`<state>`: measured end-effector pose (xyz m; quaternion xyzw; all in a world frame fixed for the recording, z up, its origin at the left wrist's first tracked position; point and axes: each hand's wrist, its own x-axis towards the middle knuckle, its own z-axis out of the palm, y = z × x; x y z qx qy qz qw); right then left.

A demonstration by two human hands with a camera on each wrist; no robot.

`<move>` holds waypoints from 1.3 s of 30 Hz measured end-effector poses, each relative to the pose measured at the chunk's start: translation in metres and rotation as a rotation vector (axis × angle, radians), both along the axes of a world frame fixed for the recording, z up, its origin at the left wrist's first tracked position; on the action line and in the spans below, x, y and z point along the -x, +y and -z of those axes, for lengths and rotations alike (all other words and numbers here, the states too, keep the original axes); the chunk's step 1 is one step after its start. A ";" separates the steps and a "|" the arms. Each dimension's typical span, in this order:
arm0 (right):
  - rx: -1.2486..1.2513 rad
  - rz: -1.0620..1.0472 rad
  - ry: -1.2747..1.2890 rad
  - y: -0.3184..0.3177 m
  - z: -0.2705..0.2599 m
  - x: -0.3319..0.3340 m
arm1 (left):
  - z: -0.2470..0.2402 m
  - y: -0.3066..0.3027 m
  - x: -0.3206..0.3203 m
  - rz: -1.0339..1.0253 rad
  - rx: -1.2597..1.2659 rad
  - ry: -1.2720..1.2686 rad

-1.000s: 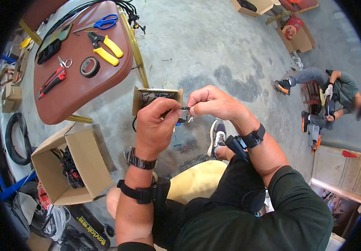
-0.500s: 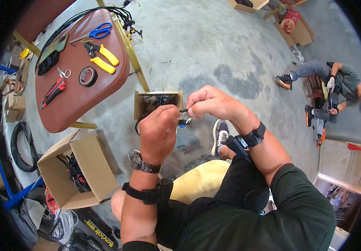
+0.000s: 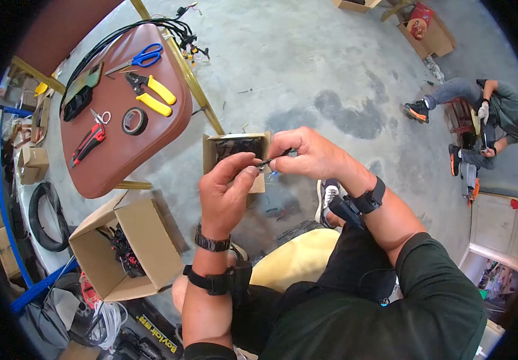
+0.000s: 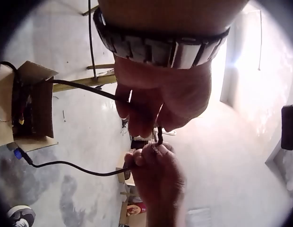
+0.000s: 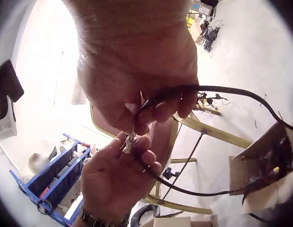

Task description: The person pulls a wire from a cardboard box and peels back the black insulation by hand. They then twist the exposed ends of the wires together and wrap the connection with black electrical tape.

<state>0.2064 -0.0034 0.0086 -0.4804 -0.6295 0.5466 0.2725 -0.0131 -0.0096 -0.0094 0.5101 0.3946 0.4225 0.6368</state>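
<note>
In front of the body, my left hand point(image 3: 226, 186) and right hand point(image 3: 310, 155) meet fingertip to fingertip over a small cardboard box. Each pinches a black cable; the right hand's cable point(image 5: 222, 89) arches out past its fingers toward the box, and the left hand's cable point(image 5: 198, 193) runs to the same box. Between the fingertips, pale stripped strands point(image 5: 128, 143) show in the right wrist view. A short dark twisted piece point(image 4: 159, 135) bridges the two hands in the left wrist view. A blue-tipped connector point(image 4: 18, 153) hangs on one cable near the box.
A brown chair seat point(image 3: 115, 132) carries blue scissors point(image 3: 146, 56), yellow-handled pliers point(image 3: 157, 99), black tape point(image 3: 134, 120) and a red cutter point(image 3: 89, 144). The small box point(image 3: 211, 150) holds cables. A larger box point(image 3: 151, 240) stands lower left. Another person point(image 3: 508, 108) sits far right.
My left fingers and thumb have shifted from a closed fist-like grip to a looser pinch. More of the dark cable shows between the hands. The head view has turned slightly.
</note>
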 end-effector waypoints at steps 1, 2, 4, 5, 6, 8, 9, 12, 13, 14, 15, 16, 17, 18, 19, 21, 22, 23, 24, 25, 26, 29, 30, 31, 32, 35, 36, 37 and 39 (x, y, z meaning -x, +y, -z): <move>-0.070 0.000 -0.017 -0.001 -0.001 0.003 | 0.000 0.001 0.003 0.025 -0.002 0.062; -0.142 0.001 -0.035 -0.001 -0.002 0.005 | 0.001 0.003 0.006 0.050 -0.005 0.123; -0.290 -0.003 -0.068 -0.001 0.000 0.007 | 0.004 0.004 0.010 0.109 0.066 0.160; -0.367 -0.008 -0.083 -0.001 0.003 0.007 | 0.005 0.005 0.012 0.138 0.103 0.178; -0.443 -0.012 -0.098 -0.001 0.004 0.008 | 0.004 0.005 0.012 0.139 0.102 0.178; -0.431 -0.012 -0.108 0.000 0.001 0.007 | 0.003 0.005 0.011 0.141 0.101 0.178; -0.424 -0.011 -0.114 0.000 -0.001 0.007 | 0.002 0.005 0.011 0.146 0.095 0.187; -0.422 -0.002 -0.110 0.001 -0.002 0.006 | 0.002 0.006 0.010 0.160 0.069 0.205; -0.417 -0.005 -0.112 0.002 -0.003 0.005 | 0.002 0.006 0.009 0.160 0.053 0.205; -0.411 -0.008 -0.114 0.002 -0.004 0.005 | 0.003 0.006 0.008 0.159 0.037 0.204; -0.405 -0.009 -0.116 0.002 -0.004 0.004 | 0.004 0.006 0.008 0.157 0.049 0.198; -0.399 -0.009 -0.112 0.002 -0.004 0.003 | 0.005 0.006 0.008 0.155 0.060 0.191; -0.395 -0.009 -0.108 0.003 -0.004 0.003 | 0.005 0.006 0.007 0.152 0.070 0.184; -0.391 -0.009 -0.105 0.003 -0.004 0.002 | 0.005 0.006 0.007 0.145 0.088 0.174; -0.378 -0.008 -0.095 0.004 -0.003 0.002 | 0.005 0.006 0.007 0.139 0.106 0.164; -0.353 -0.007 -0.077 0.004 -0.001 0.003 | 0.004 0.006 0.006 0.137 0.134 0.166; -0.327 -0.003 -0.070 0.003 -0.002 0.004 | 0.000 0.007 0.005 0.142 0.145 0.177; -0.300 0.000 -0.062 0.003 -0.004 0.005 | -0.002 0.007 0.005 0.147 0.155 0.188; -0.273 0.004 -0.054 0.002 -0.005 0.006 | -0.001 0.006 0.004 0.156 0.155 0.175; -0.266 -0.006 -0.051 0.002 -0.004 0.006 | -0.001 0.005 0.003 0.165 0.155 0.163; -0.259 -0.016 -0.048 0.002 -0.002 0.006 | 0.000 0.005 0.002 0.173 0.154 0.149; -0.204 -0.045 -0.034 0.003 -0.002 0.005 | 0.001 0.004 0.004 0.190 0.068 0.172; -0.180 -0.056 -0.026 0.003 -0.003 0.004 | 0.001 0.004 0.004 0.186 0.066 0.155; -0.122 -0.037 0.003 0.003 -0.002 0.003 | 0.001 0.003 0.004 0.181 0.064 0.141; -0.065 -0.018 0.032 0.003 0.000 0.003 | 0.000 0.003 0.005 0.176 0.062 0.129; -0.107 0.008 0.001 0.006 0.002 0.001 | -0.010 0.004 0.005 0.126 0.207 0.125; -0.156 0.014 -0.030 0.008 0.003 0.000 | -0.007 0.004 0.005 0.106 0.172 0.109; -0.224 0.076 -0.053 0.009 0.006 0.000 | -0.002 0.005 0.005 0.087 0.137 0.091; -0.358 0.200 -0.100 0.010 0.013 0.002 | 0.001 0.006 0.006 0.050 0.148 0.051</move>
